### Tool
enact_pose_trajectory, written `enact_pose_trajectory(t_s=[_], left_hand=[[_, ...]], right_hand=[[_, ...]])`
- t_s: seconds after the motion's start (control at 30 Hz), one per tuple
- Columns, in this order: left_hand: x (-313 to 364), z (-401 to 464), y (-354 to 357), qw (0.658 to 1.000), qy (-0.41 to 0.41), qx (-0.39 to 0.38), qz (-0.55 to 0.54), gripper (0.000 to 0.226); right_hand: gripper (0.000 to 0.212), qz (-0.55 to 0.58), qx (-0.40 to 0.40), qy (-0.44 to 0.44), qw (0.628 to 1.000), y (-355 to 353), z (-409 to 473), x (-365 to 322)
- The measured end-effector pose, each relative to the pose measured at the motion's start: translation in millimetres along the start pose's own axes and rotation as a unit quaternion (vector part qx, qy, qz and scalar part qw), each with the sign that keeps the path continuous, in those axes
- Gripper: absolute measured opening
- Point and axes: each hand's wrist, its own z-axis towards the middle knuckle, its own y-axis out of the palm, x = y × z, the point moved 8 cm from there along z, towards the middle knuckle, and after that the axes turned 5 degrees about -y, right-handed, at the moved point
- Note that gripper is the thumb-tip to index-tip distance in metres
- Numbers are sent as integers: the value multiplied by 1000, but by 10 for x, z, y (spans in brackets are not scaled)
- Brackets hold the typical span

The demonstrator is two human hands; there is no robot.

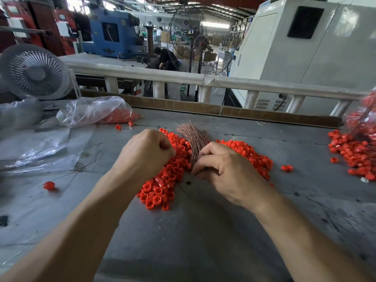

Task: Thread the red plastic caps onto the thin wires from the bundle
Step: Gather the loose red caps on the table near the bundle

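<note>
Right hand (225, 169) grips the wire bundle (193, 139) at 12 o'clock of the cap pile (162, 188); left hand (146, 153) curled, contents hidden. Next probably means teasing out one wire.

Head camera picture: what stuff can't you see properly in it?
- What the left hand pinches: its curled fingers hide it.
- Lower end of the wire bundle: covered by the right hand.
- Bag of threaded caps: cut off by the right edge.
- Caps in the plastic bag: blurred by the film.
</note>
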Motion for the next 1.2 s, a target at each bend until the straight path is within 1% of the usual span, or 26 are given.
enact_pose_trajectory(t_s=[0.1,0.27,0.33,0.4,0.67,0.83,0.93,1.07,1.2], left_hand=[[27,-6,65,999,11,-34,17,17],[107,-46,171,994,42,-96,36,35],[112,-62,200,992,48,-111,45,35],[107,-78,216,990,52,-116,59,29],[156,-106,192,989,84,-89,83,14],[167,-120,187,990,84,-82,83,10],[160,-108,179,994,70,-73,52,10],[186,-80,92,998,63,-28,8,9],[188,-67,29,998,61,-4,-25,6]], right_hand=[[18,28,25,-5,999,-56,-5,0],[15,76,61,-32,995,-148,-14,-65],[12,102,69,-45,991,-164,-15,-87],[11,122,70,-44,989,-158,-17,-82],[13,119,75,-38,989,-135,-25,-72],[10,119,100,-24,988,-164,-34,-66],[11,137,108,-3,985,-174,-48,-39],[14,155,118,-6,981,-193,-47,-52],[14,168,98,-2,981,-144,-43,-52]])
